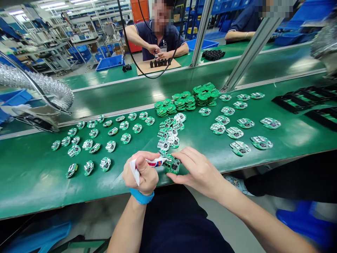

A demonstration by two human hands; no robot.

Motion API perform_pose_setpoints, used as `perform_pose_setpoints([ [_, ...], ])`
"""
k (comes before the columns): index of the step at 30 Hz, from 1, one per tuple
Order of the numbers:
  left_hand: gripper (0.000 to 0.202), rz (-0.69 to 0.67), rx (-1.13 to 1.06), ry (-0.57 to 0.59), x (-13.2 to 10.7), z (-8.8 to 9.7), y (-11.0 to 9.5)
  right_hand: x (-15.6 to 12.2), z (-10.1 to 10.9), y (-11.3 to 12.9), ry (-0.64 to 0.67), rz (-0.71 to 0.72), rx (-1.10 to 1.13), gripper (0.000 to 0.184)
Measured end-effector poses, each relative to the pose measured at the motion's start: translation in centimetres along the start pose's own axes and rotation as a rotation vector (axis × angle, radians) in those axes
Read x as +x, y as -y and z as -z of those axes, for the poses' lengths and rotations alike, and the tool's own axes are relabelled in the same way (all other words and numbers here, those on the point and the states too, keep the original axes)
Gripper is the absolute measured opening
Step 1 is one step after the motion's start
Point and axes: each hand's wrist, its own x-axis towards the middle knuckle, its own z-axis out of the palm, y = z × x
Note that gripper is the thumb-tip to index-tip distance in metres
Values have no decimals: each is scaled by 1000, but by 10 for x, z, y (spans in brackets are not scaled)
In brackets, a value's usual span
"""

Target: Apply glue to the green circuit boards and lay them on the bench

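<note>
My left hand [142,172], with a blue band at the wrist, is closed around a white glue tube [155,162] with red and blue print. The tube's narrow tip points right and meets or hovers just over a green circuit board [173,165]; which of the two I cannot tell. With thumb and fingers, my right hand [196,167] grips that board by its right side near the table's front edge. Just beyond it lies an overlapping row of circuit boards [168,133], running away from me.
Loose round boards [110,146] are spread at left, and more boards [245,123] at right. Stacked green boards [205,94] stand at the back. Black trays [305,98] lie far right. A silver duct [39,82] hangs at left. A co-worker [160,35] sits across the green table [116,186].
</note>
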Motion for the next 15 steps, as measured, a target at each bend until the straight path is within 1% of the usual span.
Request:
perform_pose_setpoints([
  [1, 50, -12, -7, -21, 0, -2, 0, 0, 0, 0, 6, -2, 4, 29],
  [5, 50, -7, -8, -29, 0, -4, 2, -1, 1, 0, 2, -5, 22, 30],
  [10, 46, 5, -119, -86, -5, 1, 3, -1, 1, -2, -3, -21, 39, 30],
  [12, 45, -15, -179, -74, -9, 3, 1, 0, 1, -2, 1, -26, 41, 31],
  [15, 44, -9, -223, -2, -14, 5, -3, 1, 2, -1, -3, -28, 39, 33],
])
